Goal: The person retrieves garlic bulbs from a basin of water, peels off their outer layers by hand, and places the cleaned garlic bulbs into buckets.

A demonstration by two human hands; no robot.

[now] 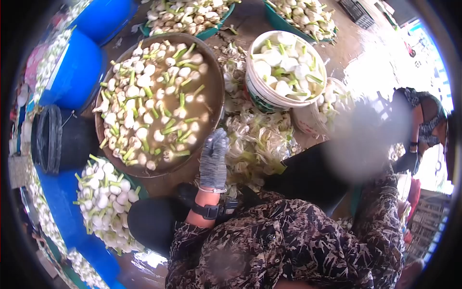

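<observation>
My left hand [214, 156], in a grey glove, is at the right rim of a wide round basin [222, 91]. Its fingers are together and bent down; whatever they hold, if anything, is hidden. In the basin's murky water float white bulbs [144, 79] with cut green stems, like garlic or onions. Beyond my left hand stands a white bucket [269, 98] of cleaner, peeled bulbs [288, 65]. Papery peelings [257, 139] heap up right beside the glove. My right sleeve [380, 216] runs up the right side, but the hand itself does not show clearly; a blurry smudge covers that area.
A pile of white bulbs [106, 202] lies at left, near a black bucket [62, 139] and blue tubs [77, 72]. Green basins of bulbs [192, 17] stand at the back. Another person's dark-gloved hand [408, 163] is at right. A dark crate [356, 13] sits far back.
</observation>
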